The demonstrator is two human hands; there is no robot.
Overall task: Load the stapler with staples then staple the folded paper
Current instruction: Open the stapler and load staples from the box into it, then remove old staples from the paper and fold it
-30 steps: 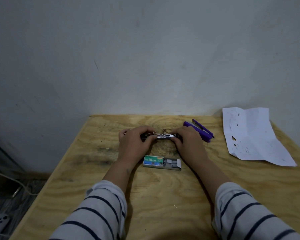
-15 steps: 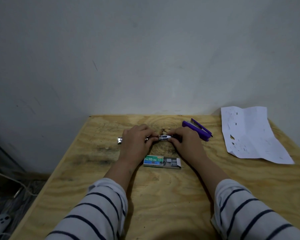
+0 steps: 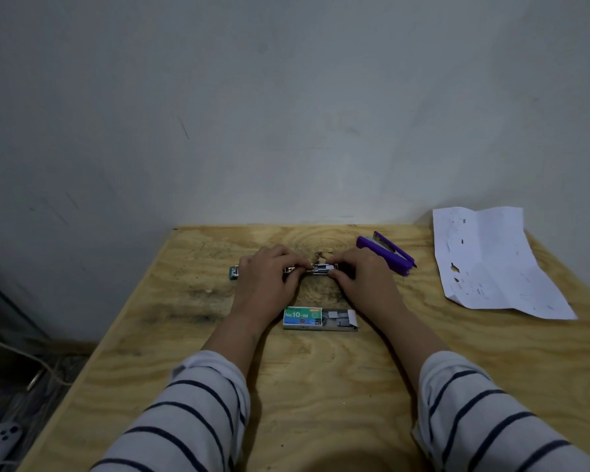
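Head view is showing the small metal stapler (image 3: 322, 268) being held just above the far middle of the worktop (image 3: 321, 386), stretched between the two hands. Compared with a second ago, a metal end piece (image 3: 234, 272) is now being seen sticking out to the left of the left hand (image 3: 268, 281), where nothing was showing before; the part between the hands is also looking longer and thinner. By this the staple channel is judged as being drawn open, so the loading step is under way but not yet done.

The left hand's grip is being kept closed, fingers curled over the left part of the stapler. The right hand (image 3: 363, 279) is pinching the right part between thumb and fingertips. Whether any staples are already being seated in the channel cannot be told.

Just nearer, the staple box (image 3: 320, 319) is lying with its right end open and strips showing inside. To the far right a purple stapler (image 3: 387, 255) is lying untouched, and beyond it, well apart from the hands, the folded paper (image 3: 491, 260) is resting creased on the right edge, still waiting to be stapled.
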